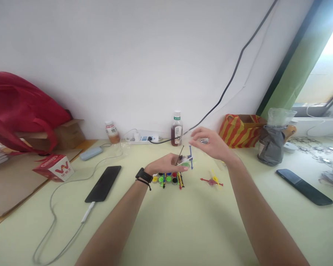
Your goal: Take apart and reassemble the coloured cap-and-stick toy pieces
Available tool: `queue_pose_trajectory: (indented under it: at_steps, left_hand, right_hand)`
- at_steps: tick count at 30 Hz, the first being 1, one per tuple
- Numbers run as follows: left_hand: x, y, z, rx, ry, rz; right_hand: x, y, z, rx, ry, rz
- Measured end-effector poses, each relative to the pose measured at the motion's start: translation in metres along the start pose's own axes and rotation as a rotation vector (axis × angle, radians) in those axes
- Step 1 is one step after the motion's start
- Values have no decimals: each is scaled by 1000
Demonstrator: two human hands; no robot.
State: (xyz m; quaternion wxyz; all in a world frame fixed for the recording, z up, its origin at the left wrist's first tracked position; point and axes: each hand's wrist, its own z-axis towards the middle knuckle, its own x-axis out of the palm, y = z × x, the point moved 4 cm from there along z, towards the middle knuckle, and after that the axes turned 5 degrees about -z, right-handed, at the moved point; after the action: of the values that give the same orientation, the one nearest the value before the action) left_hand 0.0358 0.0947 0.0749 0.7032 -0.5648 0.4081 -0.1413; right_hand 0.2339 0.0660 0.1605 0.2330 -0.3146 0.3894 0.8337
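Observation:
My left hand (170, 162) is closed around a small toy spinner (185, 164) with a pale green disc. Thin arrow-shaped sticks in black, white and blue stand out from it, the blue arrow (191, 157) on the right side. My right hand (208, 143) hovers just above, its fingers bent and slightly apart near the top of the blue arrow. Whether the fingertips touch it is hard to see. Below my left hand lie rows of coloured discs (168, 179) and several arrow sticks (180, 181), partly hidden. A red and yellow spinner (212, 181) rests to the right.
A dark phone (103, 184) on a charging cable lies left, another phone (303, 186) right. Behind stand a drink bottle (177, 129), a power strip (144, 137), a smaller bottle (112, 133) and a striped bag (240, 131). A red-and-white box (55, 168) stands left.

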Motion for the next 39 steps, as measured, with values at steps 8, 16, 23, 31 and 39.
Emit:
queue_pose_trajectory:
  at_steps: [8, 16, 23, 31, 39]
  left_hand:
    - [-5, 2, 2, 64, -36, -150]
    - [-2, -4, 0, 108, -41, -169]
    - [-3, -6, -1, 85, 12, -167]
    - [4, -6, 1, -19, -55, -21]
    - [1, -5, 5, 98, -163, -41]
  right_hand:
    - [-1, 2, -2, -38, 36, -55]
    - [3, 6, -4, -86, 68, -79]
    - [5, 15, -2, -135, 40, -82]
    - [2, 30, 2, -149, -113, -165]
    - [6, 25, -7, -63, 124, -213]
